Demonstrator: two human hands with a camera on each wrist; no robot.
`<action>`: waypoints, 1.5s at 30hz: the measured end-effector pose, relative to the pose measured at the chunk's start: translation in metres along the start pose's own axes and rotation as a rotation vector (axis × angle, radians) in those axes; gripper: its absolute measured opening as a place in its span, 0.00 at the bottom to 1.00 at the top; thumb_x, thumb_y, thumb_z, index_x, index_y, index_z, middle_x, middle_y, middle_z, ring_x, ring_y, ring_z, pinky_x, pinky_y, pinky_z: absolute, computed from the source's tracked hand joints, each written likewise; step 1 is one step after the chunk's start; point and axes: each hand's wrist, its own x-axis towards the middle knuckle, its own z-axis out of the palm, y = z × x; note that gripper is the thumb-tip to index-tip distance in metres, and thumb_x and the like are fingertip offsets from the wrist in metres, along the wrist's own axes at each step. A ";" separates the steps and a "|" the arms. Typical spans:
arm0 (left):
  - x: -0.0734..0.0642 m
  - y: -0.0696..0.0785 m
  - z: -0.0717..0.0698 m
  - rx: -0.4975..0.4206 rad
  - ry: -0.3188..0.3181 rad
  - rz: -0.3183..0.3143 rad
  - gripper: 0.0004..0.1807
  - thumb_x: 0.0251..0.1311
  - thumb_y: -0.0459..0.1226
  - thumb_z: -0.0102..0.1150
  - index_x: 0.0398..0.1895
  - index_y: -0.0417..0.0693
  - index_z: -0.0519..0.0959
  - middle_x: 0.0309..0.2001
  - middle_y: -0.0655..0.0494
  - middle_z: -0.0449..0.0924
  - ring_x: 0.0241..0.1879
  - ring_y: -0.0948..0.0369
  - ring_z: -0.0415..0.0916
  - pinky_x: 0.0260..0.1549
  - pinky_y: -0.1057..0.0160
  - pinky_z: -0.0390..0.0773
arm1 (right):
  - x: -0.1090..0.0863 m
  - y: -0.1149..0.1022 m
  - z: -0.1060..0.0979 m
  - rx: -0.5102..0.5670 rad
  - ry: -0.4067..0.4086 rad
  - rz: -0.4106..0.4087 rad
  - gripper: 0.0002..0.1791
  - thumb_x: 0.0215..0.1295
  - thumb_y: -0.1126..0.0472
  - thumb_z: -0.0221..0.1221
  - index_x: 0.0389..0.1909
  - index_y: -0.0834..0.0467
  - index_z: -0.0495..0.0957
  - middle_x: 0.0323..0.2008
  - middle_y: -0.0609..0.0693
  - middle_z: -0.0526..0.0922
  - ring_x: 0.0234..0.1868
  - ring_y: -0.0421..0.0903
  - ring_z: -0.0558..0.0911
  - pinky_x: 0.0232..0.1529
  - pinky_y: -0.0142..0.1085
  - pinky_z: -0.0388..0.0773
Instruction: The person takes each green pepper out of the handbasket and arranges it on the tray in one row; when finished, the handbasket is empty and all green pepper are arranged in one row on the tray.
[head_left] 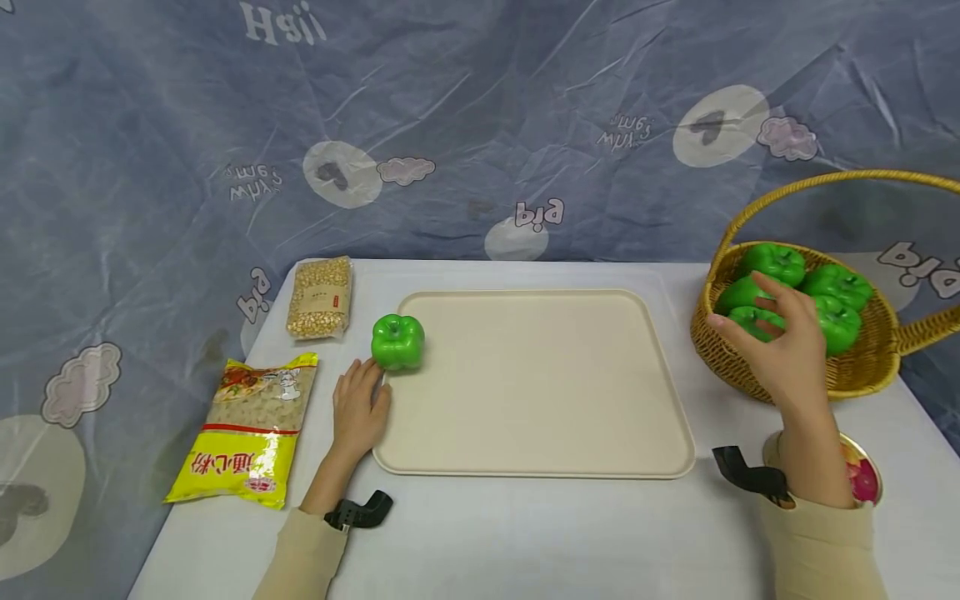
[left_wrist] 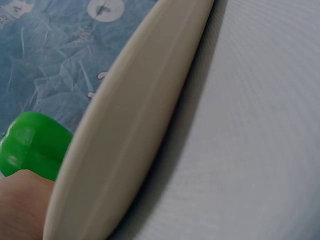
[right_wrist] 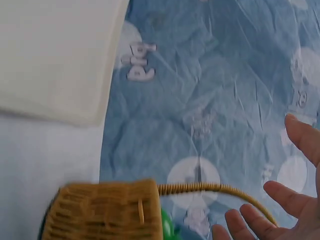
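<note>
My left hand [head_left: 360, 408] lies at the left edge of a beige tray [head_left: 532, 383], its fingertips right by a green bell pepper [head_left: 397, 342] on the tray's upper left corner. In the left wrist view that pepper [left_wrist: 32, 145] shows beyond the hand [left_wrist: 22, 207]. My right hand [head_left: 787, 350] hovers over a wicker basket [head_left: 723, 358] of several green bell peppers [head_left: 836, 287], thumb and fingers spread apart with nothing between them. The right wrist view shows its fingers [right_wrist: 290, 200] apart near the basket [right_wrist: 107, 212].
Left of the tray lie a clear bag of corn kernels [head_left: 321, 298] and a yellow pasta bag [head_left: 247, 429]. A round can [head_left: 862, 475] stands partly hidden behind the right forearm. The basket's tall handle [head_left: 825, 177] arches above it. A blue-grey printed cloth [head_left: 465, 125] hangs behind the table.
</note>
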 end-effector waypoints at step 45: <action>0.000 0.002 0.000 0.017 0.023 0.010 0.23 0.65 0.34 0.49 0.62 0.36 0.72 0.68 0.36 0.66 0.73 0.38 0.50 0.70 0.34 0.40 | 0.018 0.073 -0.023 -0.099 -0.132 0.282 0.54 0.62 0.40 0.60 0.79 0.54 0.39 0.74 0.69 0.40 0.71 0.71 0.54 0.62 0.67 0.61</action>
